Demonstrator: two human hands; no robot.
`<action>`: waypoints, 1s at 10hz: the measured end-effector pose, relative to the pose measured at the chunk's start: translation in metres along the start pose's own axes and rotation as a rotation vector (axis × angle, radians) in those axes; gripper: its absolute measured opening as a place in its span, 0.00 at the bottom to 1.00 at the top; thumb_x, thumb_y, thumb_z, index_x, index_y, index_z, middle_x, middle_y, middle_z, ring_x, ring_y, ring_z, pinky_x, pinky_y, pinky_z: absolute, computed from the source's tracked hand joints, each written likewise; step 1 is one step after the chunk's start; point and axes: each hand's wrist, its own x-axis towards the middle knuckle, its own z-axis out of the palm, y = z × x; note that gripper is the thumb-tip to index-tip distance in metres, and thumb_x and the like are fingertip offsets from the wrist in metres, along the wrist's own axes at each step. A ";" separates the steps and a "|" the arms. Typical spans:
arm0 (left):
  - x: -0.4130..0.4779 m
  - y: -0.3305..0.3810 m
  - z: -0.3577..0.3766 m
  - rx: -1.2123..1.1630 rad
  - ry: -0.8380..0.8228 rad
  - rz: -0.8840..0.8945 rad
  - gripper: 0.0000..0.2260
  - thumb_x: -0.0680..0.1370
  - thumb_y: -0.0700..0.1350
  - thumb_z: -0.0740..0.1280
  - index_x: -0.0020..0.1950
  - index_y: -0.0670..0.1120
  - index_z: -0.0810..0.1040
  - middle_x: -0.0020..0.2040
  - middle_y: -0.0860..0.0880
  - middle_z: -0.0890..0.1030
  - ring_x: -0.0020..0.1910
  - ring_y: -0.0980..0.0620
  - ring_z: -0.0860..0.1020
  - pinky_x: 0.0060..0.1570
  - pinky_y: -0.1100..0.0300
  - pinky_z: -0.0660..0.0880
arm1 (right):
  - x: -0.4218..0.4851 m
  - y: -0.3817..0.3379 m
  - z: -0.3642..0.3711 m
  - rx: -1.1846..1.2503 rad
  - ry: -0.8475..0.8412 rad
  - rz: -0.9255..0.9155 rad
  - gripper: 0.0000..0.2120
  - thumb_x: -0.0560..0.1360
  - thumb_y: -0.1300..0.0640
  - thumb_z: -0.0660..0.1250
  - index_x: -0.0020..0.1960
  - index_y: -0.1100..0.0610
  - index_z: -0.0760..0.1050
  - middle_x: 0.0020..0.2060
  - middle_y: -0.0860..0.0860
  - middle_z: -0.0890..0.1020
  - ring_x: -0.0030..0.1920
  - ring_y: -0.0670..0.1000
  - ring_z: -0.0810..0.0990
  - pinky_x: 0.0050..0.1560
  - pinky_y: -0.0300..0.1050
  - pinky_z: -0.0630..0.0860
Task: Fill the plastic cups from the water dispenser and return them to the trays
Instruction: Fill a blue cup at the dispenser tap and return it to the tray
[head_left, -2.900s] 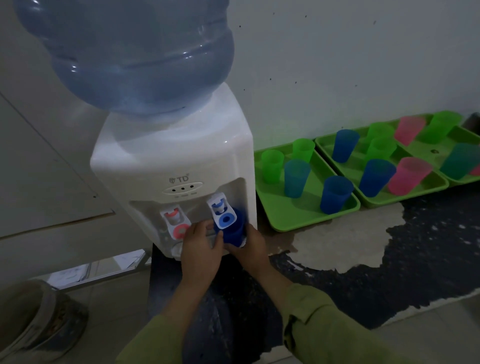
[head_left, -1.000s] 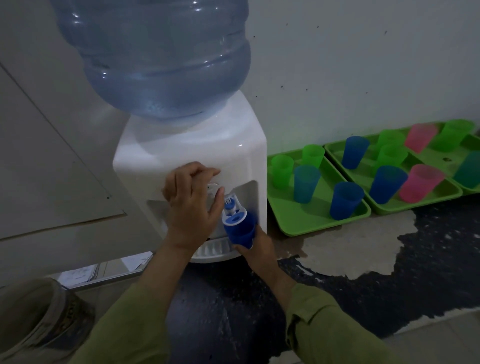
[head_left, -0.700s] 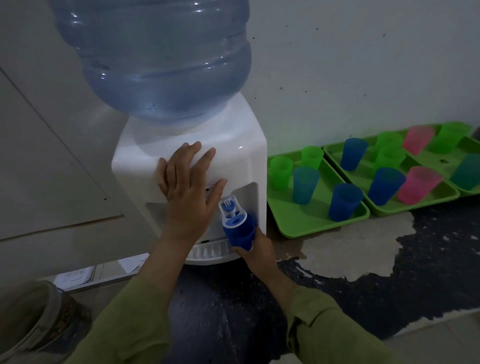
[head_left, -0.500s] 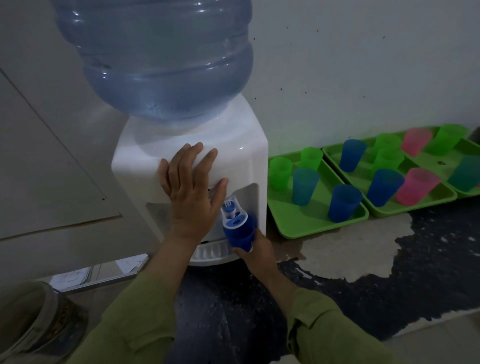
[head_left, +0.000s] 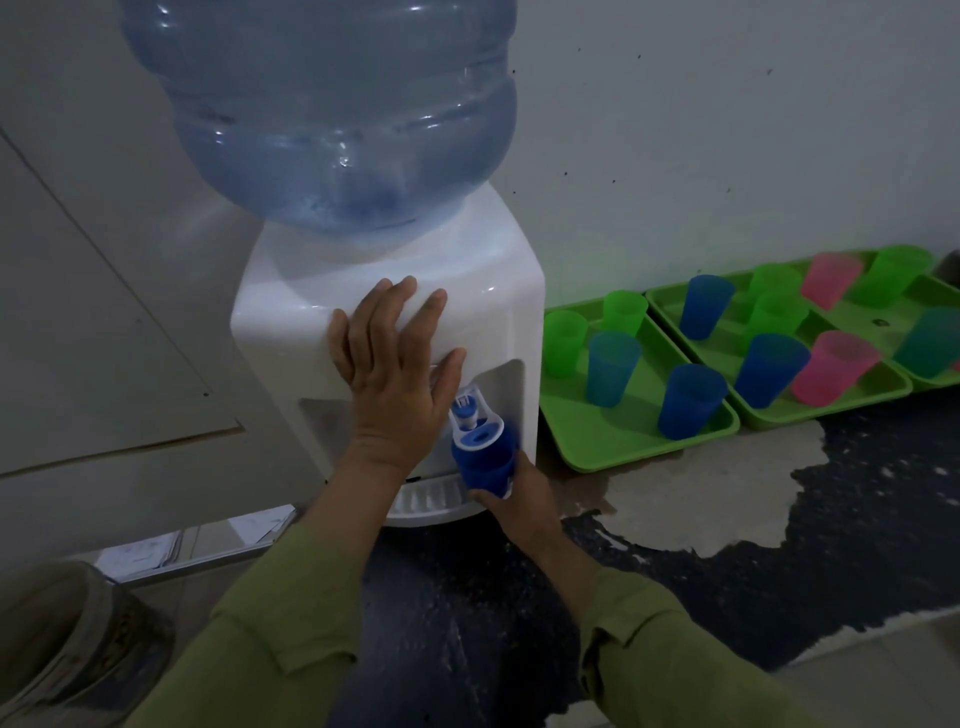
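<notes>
Both hands are at the front of the water dispenser, coming up from green sleeves at the bottom of the view. Lower and nearer, the right hand is wrapped around the base of a blue cup, pressing it up under the blue tap in the dispenser's recess, just above the white drip tray. Whether water is running into the cup cannot be told. Higher up, the left hand lies flat on the white front of the dispenser with its fingers spread, holding nothing, its thumb reaching down toward the tap. On top of the dispenser sits a big blue water bottle, upside down. To the right, further along the patchy dark counter, stand green trays against the wall. In the nearest tray are two green cups, a teal one and a blue cup at its front. Behind it, the second tray holds blue, green and pink cups, and more cups stand on a further tray beyond.
</notes>
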 end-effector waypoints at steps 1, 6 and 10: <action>0.000 0.000 0.001 0.002 0.004 -0.002 0.22 0.76 0.51 0.65 0.67 0.50 0.63 0.67 0.47 0.63 0.69 0.45 0.62 0.70 0.45 0.51 | 0.000 0.000 0.001 -0.003 -0.003 0.008 0.25 0.68 0.57 0.75 0.62 0.59 0.71 0.58 0.54 0.80 0.58 0.53 0.77 0.51 0.35 0.70; -0.001 0.000 0.001 -0.003 -0.016 -0.013 0.22 0.76 0.51 0.64 0.68 0.50 0.63 0.68 0.47 0.62 0.70 0.45 0.61 0.70 0.44 0.50 | 0.002 0.004 0.002 -0.022 -0.014 0.002 0.28 0.68 0.56 0.76 0.64 0.57 0.70 0.59 0.53 0.79 0.59 0.53 0.77 0.56 0.41 0.72; -0.002 0.004 -0.004 0.001 -0.048 -0.034 0.23 0.76 0.51 0.64 0.69 0.49 0.62 0.70 0.47 0.62 0.71 0.45 0.60 0.72 0.44 0.48 | 0.002 0.006 0.003 -0.035 -0.011 -0.012 0.27 0.67 0.54 0.76 0.63 0.57 0.71 0.58 0.53 0.80 0.58 0.53 0.77 0.54 0.39 0.71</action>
